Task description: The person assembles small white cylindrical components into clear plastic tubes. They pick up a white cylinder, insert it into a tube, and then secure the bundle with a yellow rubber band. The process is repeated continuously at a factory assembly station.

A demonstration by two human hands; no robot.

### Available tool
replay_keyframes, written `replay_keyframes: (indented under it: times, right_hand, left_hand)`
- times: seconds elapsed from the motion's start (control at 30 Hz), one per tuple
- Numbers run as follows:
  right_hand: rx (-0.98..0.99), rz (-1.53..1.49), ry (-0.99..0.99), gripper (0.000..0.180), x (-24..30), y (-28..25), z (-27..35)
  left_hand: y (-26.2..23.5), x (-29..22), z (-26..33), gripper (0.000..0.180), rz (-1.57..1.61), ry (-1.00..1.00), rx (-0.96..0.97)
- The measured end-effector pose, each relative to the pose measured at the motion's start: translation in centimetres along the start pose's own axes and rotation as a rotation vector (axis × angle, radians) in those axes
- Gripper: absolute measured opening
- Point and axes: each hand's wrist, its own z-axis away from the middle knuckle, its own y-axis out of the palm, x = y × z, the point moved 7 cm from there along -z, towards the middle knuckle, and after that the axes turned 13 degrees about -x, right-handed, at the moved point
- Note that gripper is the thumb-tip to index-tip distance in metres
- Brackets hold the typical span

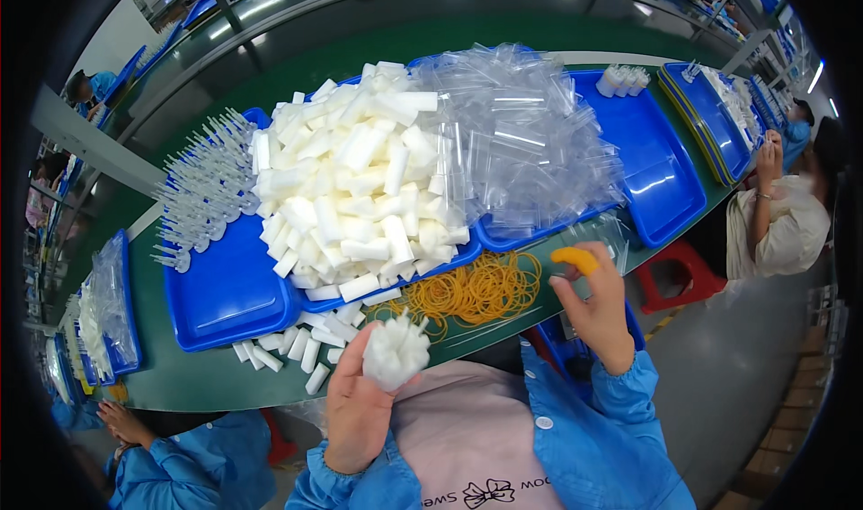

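My left hand (358,411), near the table's front edge, is closed round a rounded white bundle (395,353) with short prongs at its top. What the bundle is made of is hard to make out. To the right, my right hand (593,308) hovers by the table edge with thumb and index finger apart; a yellow finger cot (575,259) covers one finger. Nothing shows between those fingers. Beside it lies a heap of yellow rubber bands (476,290). Clear plastic sleeves (600,240) lie just beyond the right hand.
White foam cylinders (360,168) and clear plastic sleeves (521,137) are heaped on blue trays. Thin-stemmed translucent parts (211,182) stand above a blue tray (229,299) at left. Another blue tray (661,191) holds white parts (622,81). Co-workers sit at both sides; a red stool (679,276) stands right.
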Motion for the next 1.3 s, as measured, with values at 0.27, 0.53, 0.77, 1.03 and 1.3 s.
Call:
replay_keyframes:
  times: [0.27, 0.53, 0.77, 1.03, 1.3]
  right_hand:
    - [-0.074, -1.079, 0.326, 0.042, 5.8, 1.1, 0.8]
    - [-0.02, -1.1, 0.261, 0.044, 7.8, 2.8, 1.2]
    - [0.098, -1.037, 0.249, 0.047, 8.1, 3.6, 1.6]
    - [0.037, -1.025, 0.204, 0.048, 8.4, 3.3, 2.0]
    - [0.043, -0.964, 0.171, 0.048, 8.5, 3.3, 1.7]
  left_hand:
    - [2.3, -1.0, 0.1, 0.054, -0.346, 0.387, 0.223]
    - [2.9, -2.5, 1.1, 0.052, -0.522, 0.613, 0.225]
    - [2.8, -3.2, 1.1, 0.049, -0.652, 0.726, 0.165]
    - [3.1, -4.0, 1.9, 0.049, -0.784, 0.859, 0.157]
    - [2.6, -3.8, 1.4, 0.048, -0.652, 0.758, 0.154]
